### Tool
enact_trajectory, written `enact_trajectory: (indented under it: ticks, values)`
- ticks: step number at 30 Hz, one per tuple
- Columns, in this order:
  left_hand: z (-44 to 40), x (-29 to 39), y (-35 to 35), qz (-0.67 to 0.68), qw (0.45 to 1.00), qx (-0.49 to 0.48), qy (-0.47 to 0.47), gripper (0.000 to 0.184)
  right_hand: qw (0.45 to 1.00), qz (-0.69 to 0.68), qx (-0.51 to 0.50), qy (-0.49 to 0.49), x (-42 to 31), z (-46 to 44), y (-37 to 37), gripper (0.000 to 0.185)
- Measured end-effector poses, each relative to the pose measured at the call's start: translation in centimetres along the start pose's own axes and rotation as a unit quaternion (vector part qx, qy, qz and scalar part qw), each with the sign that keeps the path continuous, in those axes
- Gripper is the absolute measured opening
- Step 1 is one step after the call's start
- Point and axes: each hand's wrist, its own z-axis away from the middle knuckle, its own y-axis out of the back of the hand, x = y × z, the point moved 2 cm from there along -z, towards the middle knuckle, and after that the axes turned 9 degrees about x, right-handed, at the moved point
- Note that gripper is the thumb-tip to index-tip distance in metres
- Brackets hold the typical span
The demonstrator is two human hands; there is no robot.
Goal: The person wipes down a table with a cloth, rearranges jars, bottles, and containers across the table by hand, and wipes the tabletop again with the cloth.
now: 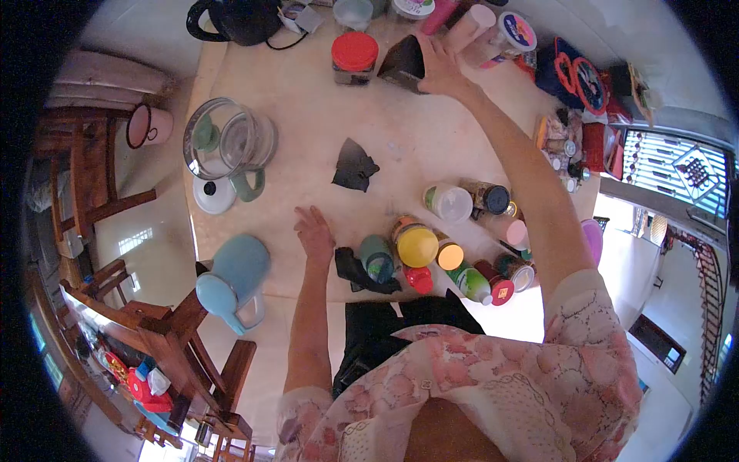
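My right hand (445,71) reaches to the far side of the table, its fingers closed on a dark angular container (404,63), whose exact kind I cannot make out. Just left of it stands a clear jar with a red lid (355,55). My left hand (314,233) is over the near left part of the table, fingers apart, with nothing in it. A crumpled black piece (355,165) of cloth or plastic lies mid-table, beyond my left hand. Another black piece (356,271) lies near the front edge, beside a green-capped bottle (376,259).
Several jars and bottles, one with a yellow lid (416,246), crowd the near right. A glass pot (231,138) and a blue jug (235,277) stand at the left edge. A black kettle (242,19) and a clear tub (508,37) are at the back.
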Motion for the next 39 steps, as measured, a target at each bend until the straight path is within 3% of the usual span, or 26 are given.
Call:
enact_trajectory:
  ticks: [11,13,19,21,25,29,31,35,38,39]
  values:
    - [-0.1,0.2,-0.4,0.015,0.999,-0.036,0.007,0.085,0.985,0.101,-0.136,-0.041,1.0,-3.5,-2.7,0.097]
    - [0.3,0.4,-3.2,-0.028,0.998,0.063,0.002,0.087,0.987,0.097,-0.126,-0.025,1.3,-3.3,-3.1,0.091]
    - [-0.1,0.3,-0.6,0.010,0.999,-0.028,-0.014,0.089,0.991,0.039,-0.129,-0.003,0.6,-2.6,-1.6,0.089]
    - [-0.2,0.1,-0.6,0.021,0.999,-0.021,-0.020,0.089,0.996,0.036,-0.082,0.028,0.6,-1.8,-1.0,0.087]
    - [0.3,-0.2,-0.7,0.025,0.999,0.019,-0.044,0.092,0.996,0.006,-0.092,-0.018,-0.4,2.5,0.3,0.082]
    - [0.0,0.3,-1.5,-0.026,0.999,0.035,-0.025,0.094,0.996,0.004,-0.071,0.055,-1.3,12.8,3.3,0.064]
    - [-0.3,0.5,0.1,-0.073,0.996,-0.015,-0.048,0.095,0.990,0.048,-0.130,0.010,-0.9,17.1,5.9,0.058]
    - [-0.2,-0.3,-3.1,-0.042,0.998,0.009,-0.048,0.094,0.987,0.036,-0.115,-0.108,1.4,23.6,10.1,0.054]
    - [-0.4,0.1,-1.7,-0.041,0.989,0.062,-0.131,0.096,0.985,0.016,-0.090,-0.148,2.8,27.0,12.8,0.052]
    - [-0.5,0.2,-1.3,-0.030,0.996,0.007,-0.088,0.097,0.984,0.050,-0.067,-0.158,3.5,27.8,13.6,0.049]
